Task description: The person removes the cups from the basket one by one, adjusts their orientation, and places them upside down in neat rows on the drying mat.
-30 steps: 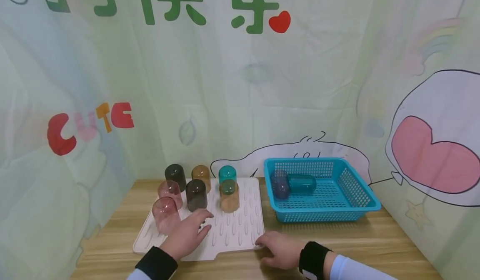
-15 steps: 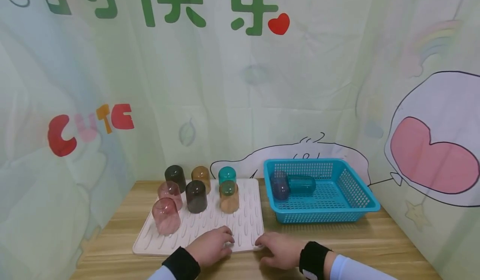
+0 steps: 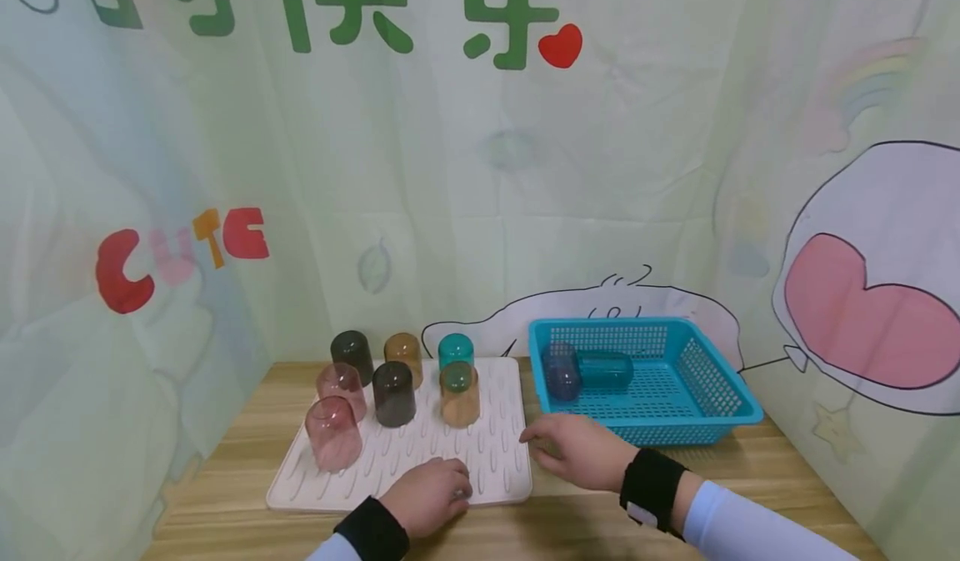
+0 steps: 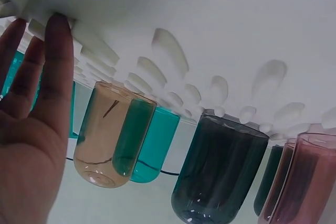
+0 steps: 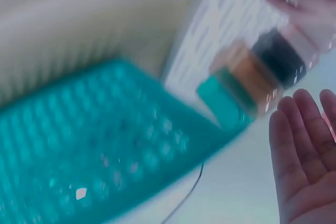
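My left hand (image 3: 431, 494) rests at the front edge of the white ridged mat (image 3: 502, 436), holding nothing; in the left wrist view its fingers (image 4: 56, 72) extend against the mat. My right hand (image 3: 581, 448) is in front of the blue basket (image 3: 645, 432), by the mat's right edge, with nothing in it. Tumblers stand upside down on the mat: a front pink one (image 3: 333, 436), another pink one (image 3: 341, 384), a front dark grey one (image 3: 393, 394), a back dark one (image 3: 351, 357), a brown one (image 3: 402, 357), an amber one (image 3: 459, 398) and a teal one (image 3: 456, 348).
Inside the basket are a purplish-blue tumbler (image 3: 561, 373) and a teal tumbler (image 3: 607, 369) lying on its side. All of it is on a wooden table (image 3: 225, 469). A printed curtain (image 3: 450, 169) hangs behind and at both sides.
My left hand has moved right and nearer, away from the tumblers, to the mat's front edge. My right hand has left the mat's front right corner and moved back toward the basket.
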Motion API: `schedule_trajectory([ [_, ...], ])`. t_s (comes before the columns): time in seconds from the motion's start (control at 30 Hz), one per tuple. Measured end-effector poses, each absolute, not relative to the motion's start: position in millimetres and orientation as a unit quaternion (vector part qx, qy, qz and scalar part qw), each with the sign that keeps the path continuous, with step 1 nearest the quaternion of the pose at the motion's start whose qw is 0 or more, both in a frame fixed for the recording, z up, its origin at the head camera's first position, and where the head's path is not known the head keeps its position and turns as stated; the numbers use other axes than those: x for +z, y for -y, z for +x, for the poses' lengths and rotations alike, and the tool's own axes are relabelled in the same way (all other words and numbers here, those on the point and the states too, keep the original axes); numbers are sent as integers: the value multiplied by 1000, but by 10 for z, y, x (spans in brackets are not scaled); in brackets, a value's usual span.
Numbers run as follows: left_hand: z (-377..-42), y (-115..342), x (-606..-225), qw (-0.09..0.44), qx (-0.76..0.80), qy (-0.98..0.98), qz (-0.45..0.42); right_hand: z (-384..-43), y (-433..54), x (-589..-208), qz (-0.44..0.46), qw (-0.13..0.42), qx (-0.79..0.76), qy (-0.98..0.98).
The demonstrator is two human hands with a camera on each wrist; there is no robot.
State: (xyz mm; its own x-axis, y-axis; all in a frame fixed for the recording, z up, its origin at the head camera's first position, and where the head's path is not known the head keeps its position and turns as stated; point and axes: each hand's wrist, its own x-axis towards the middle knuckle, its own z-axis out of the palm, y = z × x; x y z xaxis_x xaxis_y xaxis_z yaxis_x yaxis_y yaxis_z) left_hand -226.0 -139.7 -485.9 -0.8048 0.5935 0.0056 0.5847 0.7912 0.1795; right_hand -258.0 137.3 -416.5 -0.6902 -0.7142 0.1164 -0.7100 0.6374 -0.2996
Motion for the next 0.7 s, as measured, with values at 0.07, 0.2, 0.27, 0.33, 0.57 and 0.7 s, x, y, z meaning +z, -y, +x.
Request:
schedule_trajectory([
  [0.07, -2263, 1396, -4854, 27, 90, -947, 308, -2657, -1430, -4079, -385, -27, -158, -909],
  [0.2, -2260, 1393, -4850, 26, 96, -947, 305, -2862, -1582, -3941, -347, -73, -143, -924],
  [0.27, -2253, 1394, -4851, 23, 96, -948, 303, -2985, -1669, -3878, -324, -80, -133, -933],
  [0.33, -2247, 1398, -4851, 23, 97, -949, 300, -3120, -1759, -3823, -296, -73, -123, -944],
  [0.57, -2237, 1394, -4856, 29, 95, -951, 291, -3614, -2089, -3759, -235, -44, -69, -968],
  [0.7, -2236, 1369, -4859, 31, 94, -950, 296, -3823, -2239, -3841, -217, -30, -46, -975],
])
